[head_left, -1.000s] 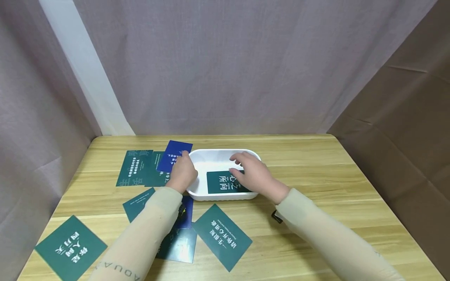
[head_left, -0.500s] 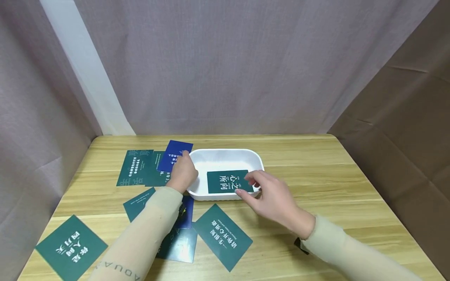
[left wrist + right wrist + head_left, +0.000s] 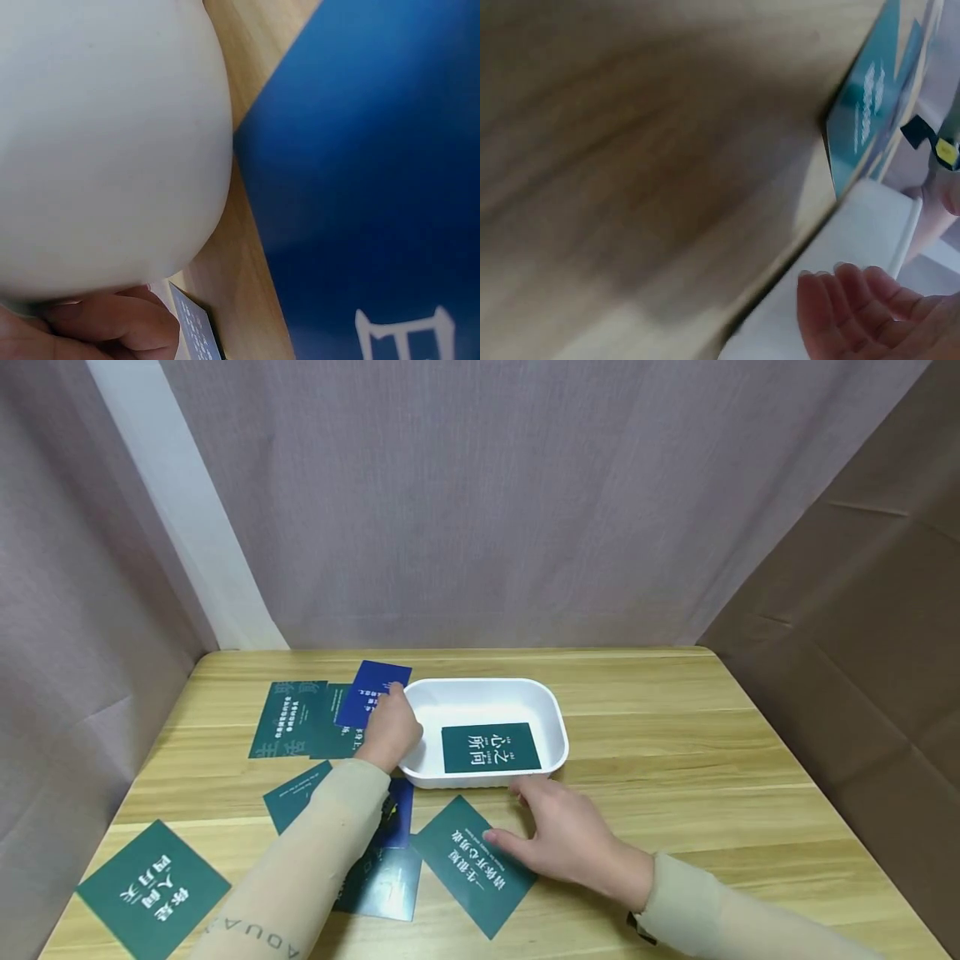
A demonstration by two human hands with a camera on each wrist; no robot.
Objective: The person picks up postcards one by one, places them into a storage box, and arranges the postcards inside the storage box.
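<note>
A white oval plastic tray (image 3: 491, 693) stands on the wooden table, with a green card (image 3: 491, 748) bearing white characters lying inside at its near side. My left hand (image 3: 390, 727) holds the tray's left rim; in the left wrist view its curled fingers (image 3: 120, 326) sit at the edge of the white wall. Just in front of the tray, my right hand (image 3: 566, 835) hovers with relaxed, spread fingers and nothing in them. Its thumb is over the corner of another green card (image 3: 468, 868) on the table. In the right wrist view the right fingers (image 3: 851, 300) appear before the tray wall.
Left of the tray, a blue card (image 3: 371, 689) overlaps green cards (image 3: 288, 718). More cards lie partly under the left forearm, including a glossy green one (image 3: 386, 885). A green card (image 3: 153, 889) rests at the front left. Grey curtain (image 3: 480, 510) hangs behind the table.
My right hand has come out of the tray, past its right end, toward me and down to the near green card. The left hand has stayed at the rim.
</note>
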